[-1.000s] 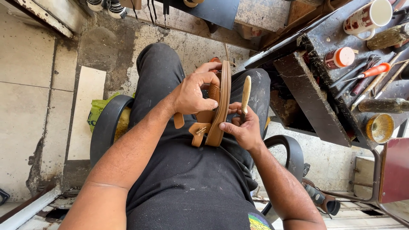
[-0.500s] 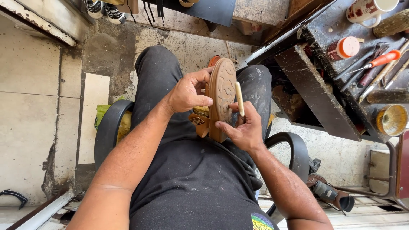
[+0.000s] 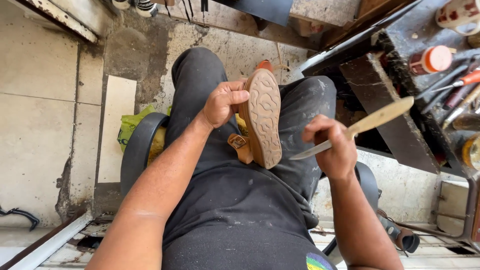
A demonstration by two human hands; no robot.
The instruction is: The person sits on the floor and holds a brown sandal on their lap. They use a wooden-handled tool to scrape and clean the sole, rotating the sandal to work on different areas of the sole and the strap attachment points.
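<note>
My left hand (image 3: 223,104) grips a tan sandal (image 3: 262,117) on its edge over my lap, the patterned sole turned up toward me and a buckled strap hanging at its left. My right hand (image 3: 332,149) is closed around a knife (image 3: 356,130) with a pale wooden handle; its metal blade points left toward the sandal's lower end, a short gap apart from it. Both hands are above my dark, dust-marked trousers (image 3: 235,190).
A dirty black workbench (image 3: 400,105) at the right carries a red-capped jar (image 3: 430,60), a mug (image 3: 457,15), a screwdriver and other tools. I sit on a black-rimmed seat (image 3: 135,150) with a green bag (image 3: 131,126) beside it. Tiled floor lies at the left.
The sandal has been turned from edge-on to sole-up. My right hand has pulled away from it to the right, the knife now held out with its handle pointing toward the bench.
</note>
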